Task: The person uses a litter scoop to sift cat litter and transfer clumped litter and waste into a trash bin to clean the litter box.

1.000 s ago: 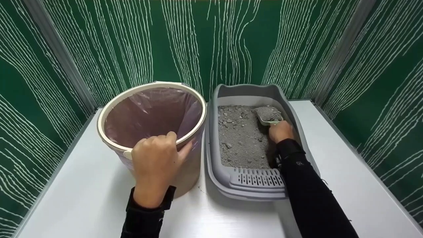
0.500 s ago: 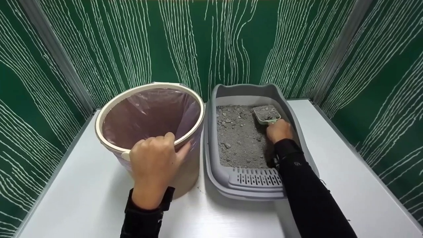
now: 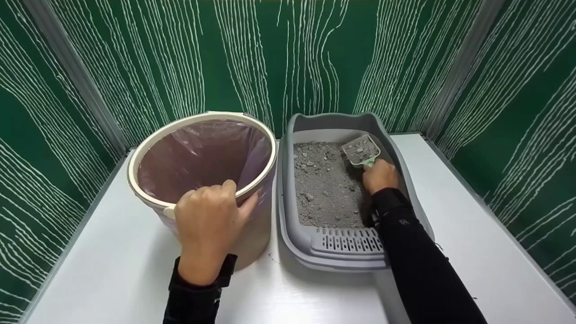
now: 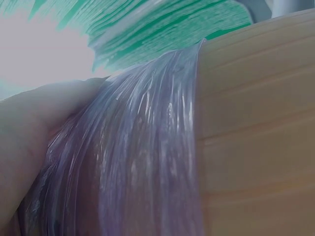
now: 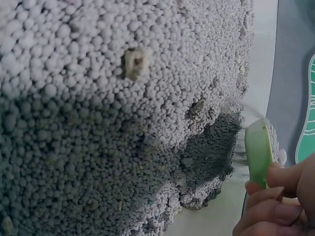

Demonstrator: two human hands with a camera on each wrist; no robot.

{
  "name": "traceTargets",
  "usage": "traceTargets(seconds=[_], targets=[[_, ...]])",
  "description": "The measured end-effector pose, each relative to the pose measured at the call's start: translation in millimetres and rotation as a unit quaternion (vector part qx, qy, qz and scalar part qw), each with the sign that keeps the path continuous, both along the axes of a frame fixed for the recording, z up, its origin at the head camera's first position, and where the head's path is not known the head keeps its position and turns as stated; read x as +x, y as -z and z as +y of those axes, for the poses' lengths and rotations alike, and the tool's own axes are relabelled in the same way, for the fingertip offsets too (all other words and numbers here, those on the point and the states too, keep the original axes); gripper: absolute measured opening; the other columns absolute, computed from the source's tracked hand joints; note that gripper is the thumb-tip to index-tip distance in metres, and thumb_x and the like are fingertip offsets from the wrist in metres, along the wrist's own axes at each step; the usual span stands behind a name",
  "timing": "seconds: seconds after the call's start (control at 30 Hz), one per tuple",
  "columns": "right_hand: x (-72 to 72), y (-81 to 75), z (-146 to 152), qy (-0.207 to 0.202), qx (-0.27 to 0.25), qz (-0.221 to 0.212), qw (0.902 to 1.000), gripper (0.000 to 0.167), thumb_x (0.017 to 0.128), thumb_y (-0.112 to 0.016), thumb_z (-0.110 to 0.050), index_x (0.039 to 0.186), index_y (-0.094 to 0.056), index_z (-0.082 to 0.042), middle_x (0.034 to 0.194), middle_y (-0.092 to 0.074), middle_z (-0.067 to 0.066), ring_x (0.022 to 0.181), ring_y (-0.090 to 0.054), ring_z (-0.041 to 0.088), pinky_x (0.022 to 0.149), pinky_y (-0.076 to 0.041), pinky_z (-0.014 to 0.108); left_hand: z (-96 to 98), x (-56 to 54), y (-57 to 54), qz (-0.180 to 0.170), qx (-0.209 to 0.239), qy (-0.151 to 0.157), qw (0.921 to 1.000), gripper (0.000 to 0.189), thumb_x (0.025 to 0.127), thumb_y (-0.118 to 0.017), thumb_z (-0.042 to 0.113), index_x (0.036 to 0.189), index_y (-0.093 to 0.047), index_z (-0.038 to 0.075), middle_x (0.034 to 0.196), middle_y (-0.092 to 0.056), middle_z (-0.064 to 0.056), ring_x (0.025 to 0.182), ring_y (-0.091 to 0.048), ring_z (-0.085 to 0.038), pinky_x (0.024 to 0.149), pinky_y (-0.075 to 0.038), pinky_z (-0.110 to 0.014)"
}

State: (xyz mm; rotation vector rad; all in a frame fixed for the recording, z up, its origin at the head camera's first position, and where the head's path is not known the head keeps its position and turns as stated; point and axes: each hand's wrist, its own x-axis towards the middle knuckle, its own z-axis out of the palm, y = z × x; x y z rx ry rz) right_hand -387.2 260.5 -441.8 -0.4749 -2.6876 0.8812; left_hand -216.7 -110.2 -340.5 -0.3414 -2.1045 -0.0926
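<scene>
My left hand [image 3: 207,220] grips the near rim of a cream trash can [image 3: 252,238], fingers over the edge and thumb outside. A translucent purple liner [image 3: 193,139] covers its inside and folds over the rim; the left wrist view shows the folded liner [image 4: 152,142] beside the thumb. My right hand [image 3: 381,176] holds a pale green litter scoop [image 5: 258,150] by its handle. The scoop is over the back right of a grey litter box [image 3: 291,202], bearing lumps of grey litter. Blurred streaks beneath it in the right wrist view look like falling grains.
Grey granular litter [image 3: 326,198] with several lumps fills the box floor, and its near end has a slotted ledge [image 3: 351,243]. Trash can and box stand side by side on a white table [image 3: 112,252]. Green walls with white lines [image 3: 310,58] enclose the back and sides.
The heap of litter in the scoop has shrunk, leaving mostly lumps. The scoop has turned and tilted slightly in my right hand. My left hand keeps its grip on the rim.
</scene>
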Motion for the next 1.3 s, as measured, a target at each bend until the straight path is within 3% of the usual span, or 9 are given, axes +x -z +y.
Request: traceTargets(seconds=[0.3, 0.5, 0.87, 1.3], targets=[[-4.7, -0.3, -1.3, -0.002, -0.029, -0.042, 0.9987, 0.044, 0.110, -0.056, -0.027, 0.119, -0.071, 0.013, 0.133, -0.063, 0.037, 0.123, -0.063, 0.052, 0.102, -0.049, 0.061, 0.4, -0.8, 0.4, 0.002, 0.005, 0.000, 1.0000, 0.062, 0.081, -0.089, 0.047, 0.057, -0.044, 0.012, 0.046, -0.039, -0.002, 0.038, -0.047, -0.027, 0.041, -0.034, -0.039], [-5.2, -1.3, -1.6, -0.011, -0.019, -0.052, 0.9984, 0.049, 0.112, -0.050, -0.028, 0.127, -0.067, 0.015, 0.135, -0.061, 0.038, 0.126, -0.061, 0.054, 0.103, -0.048, 0.062, -0.1, -0.9, 0.7, -0.002, 0.004, 0.000, 1.0000, 0.062, 0.081, -0.089, 0.048, 0.057, -0.045, 0.011, 0.046, -0.038, -0.003, 0.038, -0.047, -0.028, 0.041, -0.034, -0.040], [-4.6, -3.0, -1.1, -0.020, -0.003, -0.074, 0.9970, 0.054, 0.115, -0.041, -0.030, 0.126, -0.067, 0.016, 0.133, -0.062, 0.038, 0.124, -0.062, 0.053, 0.103, -0.049, 0.060, 2.1, -0.3, 0.8, 0.009, 0.007, -0.003, 0.9999, 0.061, 0.080, -0.090, 0.047, 0.057, -0.047, 0.010, 0.046, -0.041, -0.004, 0.040, -0.050, -0.030, 0.042, -0.036, -0.041], [-3.7, -3.9, -1.1, -0.011, 0.020, -0.063, 0.9977, 0.043, 0.112, -0.054, -0.028, 0.124, -0.067, 0.011, 0.133, -0.064, 0.036, 0.123, -0.063, 0.052, 0.100, -0.050, 0.062, 1.3, -0.4, 1.1, 0.005, 0.007, -0.005, 0.9999, 0.062, 0.080, -0.089, 0.049, 0.057, -0.047, 0.011, 0.046, -0.039, -0.003, 0.039, -0.049, -0.030, 0.042, -0.036, -0.041]])
